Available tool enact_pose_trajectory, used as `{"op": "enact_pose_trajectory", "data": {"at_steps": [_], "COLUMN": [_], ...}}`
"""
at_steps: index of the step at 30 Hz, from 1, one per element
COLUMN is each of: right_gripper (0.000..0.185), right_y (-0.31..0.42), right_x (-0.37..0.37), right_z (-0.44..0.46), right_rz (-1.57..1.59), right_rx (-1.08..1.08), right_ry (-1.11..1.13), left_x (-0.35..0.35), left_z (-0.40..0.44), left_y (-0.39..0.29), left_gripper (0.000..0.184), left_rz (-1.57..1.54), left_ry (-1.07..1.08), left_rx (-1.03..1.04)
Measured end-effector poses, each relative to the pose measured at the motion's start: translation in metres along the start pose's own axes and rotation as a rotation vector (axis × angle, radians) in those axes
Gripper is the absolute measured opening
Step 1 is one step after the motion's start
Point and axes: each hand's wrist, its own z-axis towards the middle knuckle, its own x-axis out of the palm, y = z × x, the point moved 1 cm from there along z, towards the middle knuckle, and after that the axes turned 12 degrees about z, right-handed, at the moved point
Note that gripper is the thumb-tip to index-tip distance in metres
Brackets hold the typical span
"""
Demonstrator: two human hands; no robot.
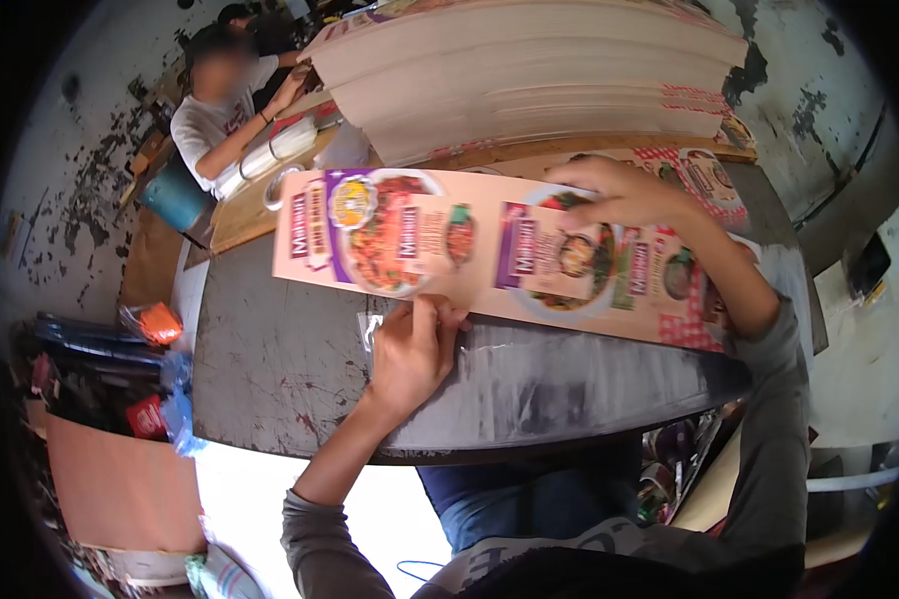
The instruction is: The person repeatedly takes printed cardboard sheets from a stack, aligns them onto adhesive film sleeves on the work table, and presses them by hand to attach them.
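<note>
A long printed cardboard sheet with food pictures and purple labels is held tilted above the dark table. At its lower edge, my left hand is closed, with thumb and fingers pinching the border. My right hand reaches over the top edge on the right side, its fingers bent against the printed face. Beside my left hand, a small shiny clear piece lies on the tabletop. More printed sheets with red checks show behind my right hand, partly covered by it.
A tall stack of cardboard sheets stands on a wooden board at the back. Across the table at left, a co-worker sits near a bundle of white strips. Bags and a brown panel are at lower left.
</note>
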Motion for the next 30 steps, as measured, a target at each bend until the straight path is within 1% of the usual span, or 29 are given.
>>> {"op": "enact_pose_trajectory", "data": {"at_steps": [1,2,4,5,7,8,9,11,12,13,14,16,17,19,20,21,22,23,24,26,27,28,29,30], "right_gripper": [0.035,0.035,0.039,0.039,0.045,0.045,0.046,0.047,0.047,0.046,0.046,0.043,0.041,0.038,0.036,0.035,0.035,0.035,0.036,0.034,0.033,0.033,0.033,0.033], "right_y": [0.000,0.003,0.006,0.000,-0.014,-0.017,-0.014,-0.013,-0.012,-0.014,-0.017,-0.022,-0.024,-0.023,-0.017,-0.013,-0.013,-0.014,-0.016,-0.024,-0.025,-0.023,-0.021,-0.021], "right_x": [-0.006,-0.011,-0.021,-0.028,-0.047,-0.060,-0.071,-0.073,-0.075,-0.076,-0.075,-0.072,-0.073,-0.073,-0.076,-0.078,-0.079,-0.082,-0.084,-0.083,-0.083,-0.083,-0.081,-0.078], "right_z": [-0.013,-0.023,-0.038,-0.045,-0.055,-0.063,-0.070,-0.075,-0.075,-0.076,-0.077,-0.078,-0.078,-0.079,-0.078,-0.076,-0.075,-0.076,-0.077,-0.078,-0.077,-0.076,-0.076,-0.076], "right_rz": [-0.109,-0.112,0.040,0.042,0.243,0.244,0.122,0.255,0.259,0.205,0.154,0.201,0.239,0.277,0.121,-0.034,-0.029,-0.077,-0.128,-0.124,-0.124,-0.129,-0.102,-0.072], "right_rx": [-0.028,-0.023,0.110,0.113,0.138,0.138,0.285,0.315,0.308,0.365,0.422,0.421,0.422,0.425,0.404,0.379,0.375,0.400,0.425,0.411,0.399,0.398,0.341,0.286], "right_ry": [-0.006,0.015,0.065,0.071,0.090,0.091,0.095,0.126,0.123,0.112,0.102,0.096,0.089,0.085,0.107,0.129,0.133,0.129,0.125,0.141,0.153,0.152,0.153,0.151], "left_x": [-0.001,-0.004,-0.003,-0.002,0.001,0.000,-0.003,-0.006,-0.007,-0.008,-0.011,-0.018,-0.023,-0.038,-0.046,-0.055,-0.061,-0.059,-0.059,-0.056,-0.057,-0.057,-0.057,-0.056], "left_z": [0.000,0.003,0.004,0.003,0.002,0.003,0.005,0.008,0.009,0.010,0.010,0.014,0.016,0.020,0.020,0.021,0.020,0.019,0.016,0.009,0.009,0.011,0.011,0.009], "left_y": [-0.001,-0.004,-0.001,0.000,0.003,0.003,0.003,0.004,0.005,0.006,0.007,0.011,0.018,0.043,0.051,0.060,0.068,0.076,0.077,0.079,0.079,0.078,0.077,0.077], "left_gripper": [0.023,0.025,0.027,0.027,0.030,0.030,0.029,0.029,0.027,0.026,0.026,0.022,0.022,0.016,0.016,0.015,0.016,0.023,0.023,0.023,0.023,0.024,0.025,0.025], "left_rz": [0.046,0.037,0.047,0.046,0.052,0.053,0.115,0.182,0.192,0.201,0.206,0.347,0.346,0.298,0.300,0.135,-0.031,0.089,0.093,-0.006,-0.005,-0.043,-0.082,-0.083], "left_ry": [-0.016,-0.008,-0.022,-0.020,-0.056,-0.056,-0.064,-0.068,-0.009,0.053,0.061,0.108,0.106,0.244,0.244,0.195,0.148,0.095,0.096,0.481,0.476,0.601,0.730,0.733], "left_rx": [-0.051,-0.101,-0.107,-0.114,-0.117,-0.117,-0.122,-0.120,-0.144,-0.171,-0.170,-0.113,-0.112,-0.233,-0.236,-0.384,-0.530,-0.397,-0.402,-0.452,-0.455,-0.483,-0.507,-0.502]}}
